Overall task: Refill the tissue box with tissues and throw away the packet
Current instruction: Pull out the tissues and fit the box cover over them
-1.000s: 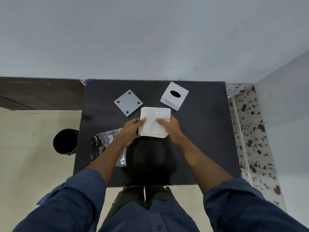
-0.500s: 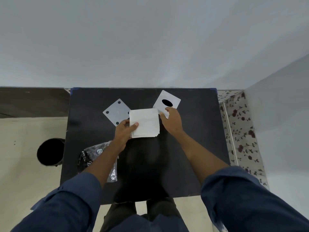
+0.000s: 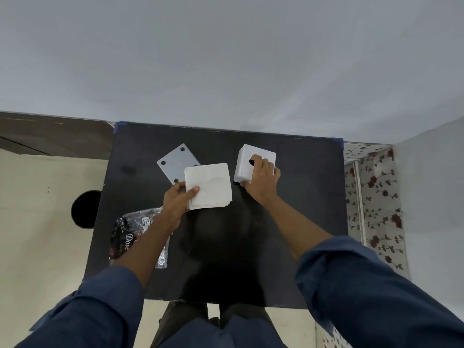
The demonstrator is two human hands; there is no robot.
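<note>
My left hand (image 3: 178, 201) pinches the soft, floppy tissues (image 3: 208, 185) at their 8 o'clock corner, table centre, while my right hand (image 3: 261, 178) grips the light, stiff box (image 3: 244, 162) at 3 o'clock of them.

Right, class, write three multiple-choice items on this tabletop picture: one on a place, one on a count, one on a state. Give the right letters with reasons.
1. Where does the plastic packet lie?
A. at the table's near left
B. inside the bin
C. on top of the tissue box

2. How many dark dots show on the grey base plate?
A. one
B. three
C. six

3. What is the right hand doing?
A. resting in a lap
B. gripping the tissue box
C. holding the packet

Answers: 1 A, it lies by the left forearm on the table. 2 B, three dots show; the tissue stack, held by the left hand, covers one corner. 3 B, its fingers wrap the box.
</note>
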